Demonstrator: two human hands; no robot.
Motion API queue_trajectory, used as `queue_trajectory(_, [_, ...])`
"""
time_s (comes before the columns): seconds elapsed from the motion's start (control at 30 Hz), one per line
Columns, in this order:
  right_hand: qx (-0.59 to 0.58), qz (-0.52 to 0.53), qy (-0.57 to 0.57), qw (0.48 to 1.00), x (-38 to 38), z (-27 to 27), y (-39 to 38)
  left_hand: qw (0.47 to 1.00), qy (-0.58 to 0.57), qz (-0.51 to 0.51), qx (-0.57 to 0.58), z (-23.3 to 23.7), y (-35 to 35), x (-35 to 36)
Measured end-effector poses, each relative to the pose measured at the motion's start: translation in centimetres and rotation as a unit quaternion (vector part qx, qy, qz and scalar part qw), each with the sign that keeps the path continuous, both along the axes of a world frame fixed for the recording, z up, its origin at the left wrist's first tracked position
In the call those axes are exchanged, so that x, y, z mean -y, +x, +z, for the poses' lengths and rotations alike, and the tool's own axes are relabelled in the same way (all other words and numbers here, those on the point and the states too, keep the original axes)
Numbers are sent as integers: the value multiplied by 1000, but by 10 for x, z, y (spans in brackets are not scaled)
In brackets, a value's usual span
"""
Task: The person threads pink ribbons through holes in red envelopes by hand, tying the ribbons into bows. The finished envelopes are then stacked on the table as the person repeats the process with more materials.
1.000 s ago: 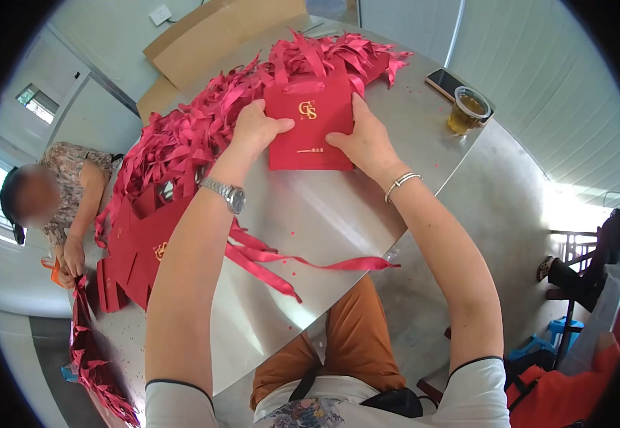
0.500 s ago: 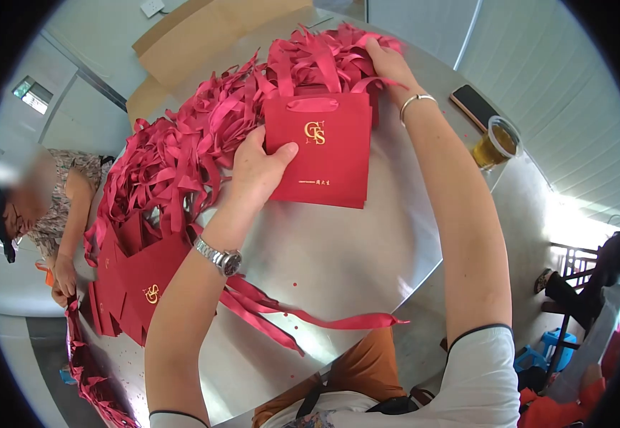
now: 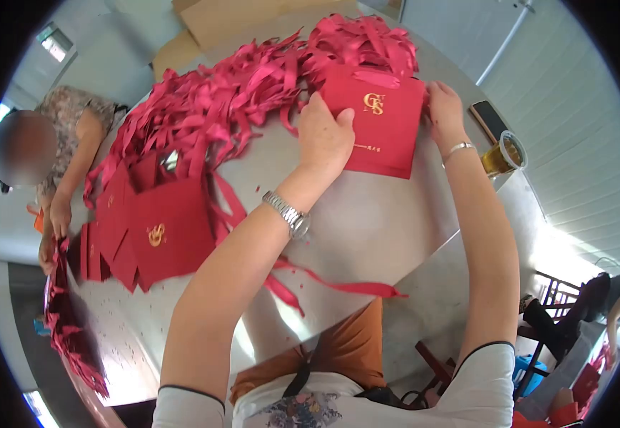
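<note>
A stack of flat red paper gift bags (image 3: 377,139) with gold lettering lies at the table's far right. My left hand (image 3: 326,137), wearing a steel watch, grips its left side with the thumb over the front. At the stack's right edge is my right hand (image 3: 445,113), fingers curled against the side; their tips are partly hidden. Behind the top edge, a heap of red ribbon handles (image 3: 360,46) bunches up. More ribbons (image 3: 210,100) spread leftward over the table. Another pile of red gift bags (image 3: 170,228) lies fanned out to the left of my left forearm.
A phone (image 3: 488,120) and a plastic cup of amber liquid (image 3: 504,155) stand by the table's right edge. Loose ribbon strips (image 3: 338,284) trail near the front edge. At left, a person's hands (image 3: 56,221) touch more red ribbon. Cardboard (image 3: 245,25) leans behind.
My right hand has come down from the ribbons to the stack's right edge. My left hand stays on the stack's left side. The view has shifted, and the left pile shows more fully.
</note>
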State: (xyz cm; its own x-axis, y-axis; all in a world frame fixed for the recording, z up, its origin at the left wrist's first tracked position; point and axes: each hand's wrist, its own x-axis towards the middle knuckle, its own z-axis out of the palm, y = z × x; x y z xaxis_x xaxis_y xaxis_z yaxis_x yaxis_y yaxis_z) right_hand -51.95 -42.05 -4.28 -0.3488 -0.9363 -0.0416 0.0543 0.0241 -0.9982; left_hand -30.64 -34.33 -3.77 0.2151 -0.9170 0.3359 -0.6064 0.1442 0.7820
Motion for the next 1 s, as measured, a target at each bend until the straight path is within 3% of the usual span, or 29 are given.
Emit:
queue_trajectory(0.07, [87,-40,-28,995,-30,-6,4,1000,8,-16,18,4,9,-14])
queue_trajectory(0.17, [27,8,3,1000,-80,-5,12,998,-14,-11,-60,20,28,-42])
queue_trajectory(0.23, [8,10,8,1000,-103,-6,12,1000,-13,0,-27,31,57,-59])
queue_trajectory(0.27, [-77,-9,-48,996,-112,-15,7,997,-60,24,-38,11,81,-49])
queue_trajectory(0.3, [-160,-27,-103,981,-123,-20,6,999,-29,22,-1,26,105,-62])
queue_trajectory(0.33, [-156,-24,-107,982,-143,-11,14,996,-80,11,-23,29,128,-73])
queue_trajectory(0.4, [-262,84,-138,951,-197,15,40,990,-113,1,85,41,186,-96])
queue_trajectory(0.47, [-332,227,-186,896,-237,18,69,955,-90,41,280,54,229,-128])
queue_trajectory(0.53, [-422,296,-295,805,-263,14,105,911,-25,32,411,40,268,-143])
queue_trajectory(0.63, [-467,306,-298,775,-273,7,153,869,38,35,492,31,284,-164])
queue_trajectory(0.73, [-486,269,-281,783,-266,-4,164,888,73,47,452,51,276,-177])
queue_trajectory(0.8, [-482,224,-271,803,-270,6,157,872,25,90,480,60,275,-194])
queue_trajectory(0.87, [-433,187,-269,840,-268,12,147,877,-22,62,475,61,291,-208])
queue_trajectory(0.9, [-392,190,-187,880,-272,27,144,877,-71,27,475,62,297,-213])
queue_trajectory(1.0, [-423,215,-152,867,-268,30,135,915,-98,77,383,53,291,-260])
